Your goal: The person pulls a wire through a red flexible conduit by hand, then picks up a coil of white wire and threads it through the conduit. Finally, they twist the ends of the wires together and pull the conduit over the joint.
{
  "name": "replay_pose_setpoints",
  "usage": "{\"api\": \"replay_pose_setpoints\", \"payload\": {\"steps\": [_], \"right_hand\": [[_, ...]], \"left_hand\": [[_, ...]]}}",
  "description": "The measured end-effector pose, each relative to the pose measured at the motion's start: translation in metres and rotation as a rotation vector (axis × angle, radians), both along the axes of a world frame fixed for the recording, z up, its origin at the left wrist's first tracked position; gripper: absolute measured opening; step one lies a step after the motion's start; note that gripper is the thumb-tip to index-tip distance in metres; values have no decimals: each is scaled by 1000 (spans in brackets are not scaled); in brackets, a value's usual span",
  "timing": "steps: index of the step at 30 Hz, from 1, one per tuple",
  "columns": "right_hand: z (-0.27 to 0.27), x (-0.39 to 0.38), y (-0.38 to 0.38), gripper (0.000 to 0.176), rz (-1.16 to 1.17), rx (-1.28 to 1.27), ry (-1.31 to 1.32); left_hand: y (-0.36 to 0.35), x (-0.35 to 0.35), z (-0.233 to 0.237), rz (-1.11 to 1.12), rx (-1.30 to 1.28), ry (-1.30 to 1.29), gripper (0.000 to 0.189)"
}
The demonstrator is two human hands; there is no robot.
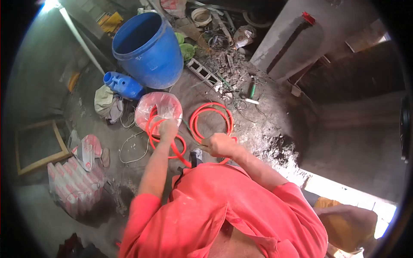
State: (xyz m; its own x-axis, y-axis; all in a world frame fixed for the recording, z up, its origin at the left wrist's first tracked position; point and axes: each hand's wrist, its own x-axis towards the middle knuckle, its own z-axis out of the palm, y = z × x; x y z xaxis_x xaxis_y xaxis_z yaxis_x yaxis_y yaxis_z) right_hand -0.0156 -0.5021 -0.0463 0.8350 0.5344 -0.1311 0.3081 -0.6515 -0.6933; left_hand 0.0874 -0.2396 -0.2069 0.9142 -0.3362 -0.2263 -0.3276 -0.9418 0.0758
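Bright orange-red flexible hose (231,120) lies in loops in front of me, one coil on the right and looser loops on the left. My left hand (168,128) is closed around the hose, over a round bundle in clear plastic wrap (144,112). At the near side of the right coil, my right hand (219,145) forms a fist on the hose; its fingertips are partly hidden. A thin green strand (186,125) runs toward this fist from between the two hands. One shoe (196,154) shows below the loops.
Behind the bundle stand a large blue barrel (152,60) and a blue jug (124,86). A hollow block (204,74), rubble and a green-handled tool (252,91) lie farther right. Stacked wrapped rolls (77,185) and a wooden frame (43,161) are at left.
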Motion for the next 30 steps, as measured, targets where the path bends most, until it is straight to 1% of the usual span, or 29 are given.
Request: {"api": "replay_pose_setpoints", "payload": {"steps": [1,2,3,6,7,8,9,10,11,12,13,14,15,16,18,19,20,21,22,24,25,26,28,29,30], "right_hand": [[-11,-4,4,23,-34,-22,30],[-23,-11,6,24,-65,-47,67],[-28,-11,6,23,-45,38,67],[-23,-14,4,20,-66,0,126],[-43,-13,6,19,23,15,7],[-38,-11,5,19,11,16,10],[-26,-6,0,20,4,-15,72],[-14,1,-7,22,-2,-48,132],[-7,8,-13,22,68,-64,128],[-2,8,-15,22,60,-71,132],[3,10,-16,23,85,-116,143],[9,14,-15,23,109,-159,153],[22,14,-11,23,80,-164,197],[16,10,-11,23,71,-167,202],[-8,-3,-19,23,-113,-113,217],[-22,-12,-22,23,-107,-112,235],[-36,-16,-26,22,-135,-76,178],[-39,-11,-29,22,-158,-36,106],[-41,-7,-34,22,-145,-26,89],[-42,2,-48,22,-92,-79,132],[-33,9,-60,25,-92,15,25],[-37,15,-72,25,-91,25,22],[-45,26,-98,22,-31,50,68],[-43,35,-112,22,-28,63,68],[-38,46,-127,21,-35,92,49]], "left_hand": [[26,13,-37,-12,95,-34,16],[38,16,-60,-21,186,-63,17],[34,9,-64,-28,173,-50,17],[30,4,-54,206,-140,-1,15],[35,1,-49,276,-235,18,15],[42,-5,-48,346,-328,42,15],[57,-10,-124,-180,21,-340,16],[45,-21,-103,-190,13,-337,16],[20,-38,-55,-310,-51,-146,17],[5,-47,-25,-428,-113,43,18],[5,-50,-33,-437,-120,38,18],[4,-50,-50,-375,-144,42,17],[4,-42,-66,-349,-157,48,17],[4,-35,-82,-323,-171,53,17],[13,1,-114,123,16,-53,17],[21,7,-129,127,19,-35,17],[29,17,-140,600,-486,364,19],[32,31,-137,1060,-1007,746,22],[31,34,-134,1064,-1013,720,22],[5,29,-110,717,-386,218,29],[-18,32,-59,703,-463,200,35],[-36,40,-46,704,-455,192,35],[-68,55,-37,727,-292,180,38],[-65,70,-62,730,-280,175,38],[-49,95,-108,554,-245,105,37]]}}
